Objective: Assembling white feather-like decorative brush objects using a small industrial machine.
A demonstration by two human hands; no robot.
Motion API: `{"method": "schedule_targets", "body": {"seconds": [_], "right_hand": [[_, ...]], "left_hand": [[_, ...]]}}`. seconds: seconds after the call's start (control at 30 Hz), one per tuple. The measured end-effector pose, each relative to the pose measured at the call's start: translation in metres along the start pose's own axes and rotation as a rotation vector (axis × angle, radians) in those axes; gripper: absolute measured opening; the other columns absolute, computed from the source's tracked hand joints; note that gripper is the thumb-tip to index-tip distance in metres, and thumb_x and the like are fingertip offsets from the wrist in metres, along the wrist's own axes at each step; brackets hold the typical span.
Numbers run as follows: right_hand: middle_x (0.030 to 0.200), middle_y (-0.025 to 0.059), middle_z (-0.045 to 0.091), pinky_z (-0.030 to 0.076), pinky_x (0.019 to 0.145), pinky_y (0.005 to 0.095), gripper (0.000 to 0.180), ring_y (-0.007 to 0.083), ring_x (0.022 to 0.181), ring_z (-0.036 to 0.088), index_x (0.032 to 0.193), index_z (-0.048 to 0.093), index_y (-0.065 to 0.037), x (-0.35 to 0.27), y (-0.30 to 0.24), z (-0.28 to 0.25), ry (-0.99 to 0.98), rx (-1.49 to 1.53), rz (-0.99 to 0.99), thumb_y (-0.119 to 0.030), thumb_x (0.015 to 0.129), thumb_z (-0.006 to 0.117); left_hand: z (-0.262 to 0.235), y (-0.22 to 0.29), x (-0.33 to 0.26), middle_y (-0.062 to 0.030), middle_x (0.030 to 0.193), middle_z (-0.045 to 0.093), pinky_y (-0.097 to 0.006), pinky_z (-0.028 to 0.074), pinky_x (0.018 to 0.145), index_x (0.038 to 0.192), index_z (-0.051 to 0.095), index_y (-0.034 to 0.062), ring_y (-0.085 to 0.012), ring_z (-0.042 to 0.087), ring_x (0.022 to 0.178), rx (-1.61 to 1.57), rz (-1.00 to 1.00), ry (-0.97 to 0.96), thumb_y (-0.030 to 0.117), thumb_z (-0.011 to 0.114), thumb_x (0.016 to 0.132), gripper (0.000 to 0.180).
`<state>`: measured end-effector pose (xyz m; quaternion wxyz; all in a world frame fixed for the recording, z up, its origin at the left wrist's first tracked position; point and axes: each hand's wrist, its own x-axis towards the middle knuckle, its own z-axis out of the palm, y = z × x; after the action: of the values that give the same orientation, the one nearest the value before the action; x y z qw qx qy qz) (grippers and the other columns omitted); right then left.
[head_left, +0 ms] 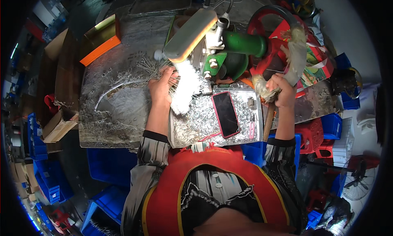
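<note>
My left hand [161, 88] is closed around a bunch of thin metal wires [146, 69] that fan out over the bench to its left. Glare from a lamp [191, 36] washes out the area just right of that hand, so the wire ends there cannot be made out. A green machine [245, 43] with bolts and a red wheel stands in front of me. My right hand [282, 90] grips the wrapped handle [266, 88] hanging beside the wheel, its fingers curled round the pale wrapping.
A phone [226, 114] with a red edge lies on a metal tray [180, 133] littered with scraps. An orange box [101, 48] sits at the back left of the bench, near a cardboard box [61, 76]. Blue bins [110, 164] stand below, and red stools [313, 137] at the right.
</note>
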<state>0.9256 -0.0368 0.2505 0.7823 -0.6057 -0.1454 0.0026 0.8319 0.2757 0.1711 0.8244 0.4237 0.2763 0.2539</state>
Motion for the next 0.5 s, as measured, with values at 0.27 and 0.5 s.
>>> {"method": "schedule_targets", "body": {"seconds": [0.27, 0.5], "right_hand": [[0.056, 0.0059, 0.050, 0.039, 0.048, 0.0257, 0.011, 0.0144, 0.047, 0.049, 0.066, 0.054, 0.001, 0.001, -0.009, 0.007, 0.074, -0.089, -0.037, -0.008, 0.070, 0.058], [0.056, 0.0057, 0.049, 0.039, 0.056, 0.0245, 0.017, 0.0125, 0.053, 0.047, 0.057, 0.050, 0.000, -0.011, 0.038, 0.002, -0.045, -0.204, -0.286, -0.006, 0.073, 0.051]], "left_hand": [[-0.002, -0.003, 0.004, -0.0103, 0.082, 0.062, -0.024, 0.046, 0.055, 0.088, 0.058, -0.0005, -0.0150, 0.060, 0.066, -0.024, -0.002, -0.004, 0.008, 0.065, 0.075, 0.017], [-0.016, 0.010, 0.000, -0.0048, 0.074, 0.059, -0.021, 0.045, 0.052, 0.086, 0.059, 0.0032, -0.0090, 0.054, 0.061, 0.227, -0.220, -0.256, 0.013, 0.064, 0.076, 0.015]]}}
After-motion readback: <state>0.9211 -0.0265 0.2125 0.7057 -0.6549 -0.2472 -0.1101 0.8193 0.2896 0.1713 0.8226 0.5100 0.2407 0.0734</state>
